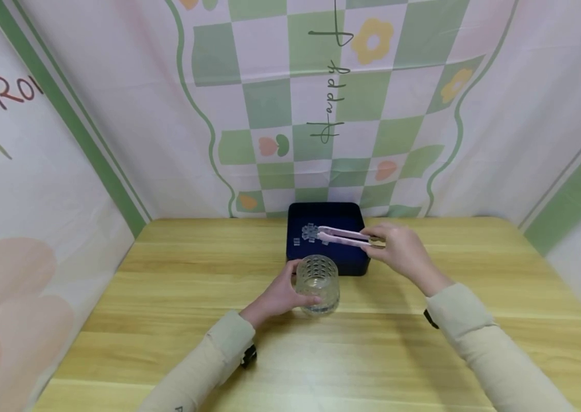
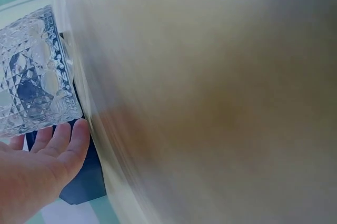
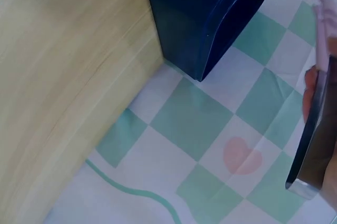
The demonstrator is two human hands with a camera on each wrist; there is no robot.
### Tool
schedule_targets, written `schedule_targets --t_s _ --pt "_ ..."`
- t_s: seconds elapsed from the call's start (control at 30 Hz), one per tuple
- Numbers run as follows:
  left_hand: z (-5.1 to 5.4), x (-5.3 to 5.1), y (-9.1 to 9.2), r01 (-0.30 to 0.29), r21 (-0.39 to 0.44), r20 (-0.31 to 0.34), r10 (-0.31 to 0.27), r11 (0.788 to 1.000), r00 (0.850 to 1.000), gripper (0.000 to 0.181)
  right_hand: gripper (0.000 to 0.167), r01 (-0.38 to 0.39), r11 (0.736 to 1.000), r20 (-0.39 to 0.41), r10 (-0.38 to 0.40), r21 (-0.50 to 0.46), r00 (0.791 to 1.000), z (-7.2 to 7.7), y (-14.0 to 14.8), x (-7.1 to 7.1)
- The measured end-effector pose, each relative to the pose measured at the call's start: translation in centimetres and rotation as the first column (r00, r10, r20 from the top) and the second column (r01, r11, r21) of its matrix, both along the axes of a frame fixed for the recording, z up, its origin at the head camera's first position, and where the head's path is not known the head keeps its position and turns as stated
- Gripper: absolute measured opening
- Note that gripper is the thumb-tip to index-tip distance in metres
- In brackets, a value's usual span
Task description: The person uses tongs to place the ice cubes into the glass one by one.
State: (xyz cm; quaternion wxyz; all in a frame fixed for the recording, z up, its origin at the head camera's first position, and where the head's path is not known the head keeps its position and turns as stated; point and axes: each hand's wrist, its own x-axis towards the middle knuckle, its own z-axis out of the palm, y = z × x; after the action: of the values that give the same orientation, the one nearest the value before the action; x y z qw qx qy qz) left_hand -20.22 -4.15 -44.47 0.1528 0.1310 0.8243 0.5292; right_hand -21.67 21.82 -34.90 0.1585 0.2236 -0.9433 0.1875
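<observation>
A clear cut-glass tumbler [image 1: 318, 284] stands on the table, with my left hand [image 1: 285, 292] holding its left side, the thumb across its front. In the left wrist view the fingers of that hand [image 2: 50, 163] lie against the patterned glass [image 2: 31, 77]. My right hand [image 1: 398, 249] grips metal tongs with pink tips [image 1: 344, 236] over a dark blue box [image 1: 354, 263]. Small clear blocks [image 1: 310, 232], like ice cubes, lie inside the box, mostly in one cluster by the tong tips. Whether the tips pinch one cannot be made out.
The wooden table [image 1: 208, 252] ends at the back against a cloth [image 1: 316, 103] printed with green checks and flowers. The box stands close to that back edge, just behind the tumbler. More printed cloth [image 1: 38, 229] hangs at the left side.
</observation>
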Motion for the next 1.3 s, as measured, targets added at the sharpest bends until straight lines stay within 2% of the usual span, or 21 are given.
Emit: schedule_targets --t_s 0.2,0.47,0.7,0.83,1.17,1.3 --pt "0.07 0.07 0.00 -0.004 -0.002 0.014 0.004 1.000 1.000 0.096 0.025 -0.100 0.995 -0.030 0.099 -0.016 0.995 -0.38 0.01 0.21" --pt "0.00 0.03 0.23 0.000 0.012 -0.005 0.000 1.000 1.000 0.096 0.023 -0.157 0.987 0.017 0.156 0.025 0.988 -0.63 0.22 0.31" --pt "-0.07 0.00 0.46 0.019 -0.018 -0.057 -0.020 1.000 0.998 0.096 0.022 -0.191 0.981 0.144 0.185 0.031 0.972 -0.68 0.53 0.33" --pt "0.12 0.13 0.55 0.029 -0.031 -0.066 -0.031 0.999 0.997 0.095 0.021 -0.215 0.976 0.169 0.207 0.028 0.964 -0.70 0.75 0.34" --pt "0.03 0.10 0.59 0.040 -0.028 -0.088 -0.042 0.999 0.995 0.094 0.019 -0.278 0.959 0.141 0.269 0.050 0.953 -0.89 0.98 0.22" --pt "-0.02 0.08 0.54 0.042 -0.043 -0.082 -0.046 0.998 0.996 0.094 0.020 -0.287 0.957 0.164 0.277 0.040 0.947 -0.93 0.93 0.15"
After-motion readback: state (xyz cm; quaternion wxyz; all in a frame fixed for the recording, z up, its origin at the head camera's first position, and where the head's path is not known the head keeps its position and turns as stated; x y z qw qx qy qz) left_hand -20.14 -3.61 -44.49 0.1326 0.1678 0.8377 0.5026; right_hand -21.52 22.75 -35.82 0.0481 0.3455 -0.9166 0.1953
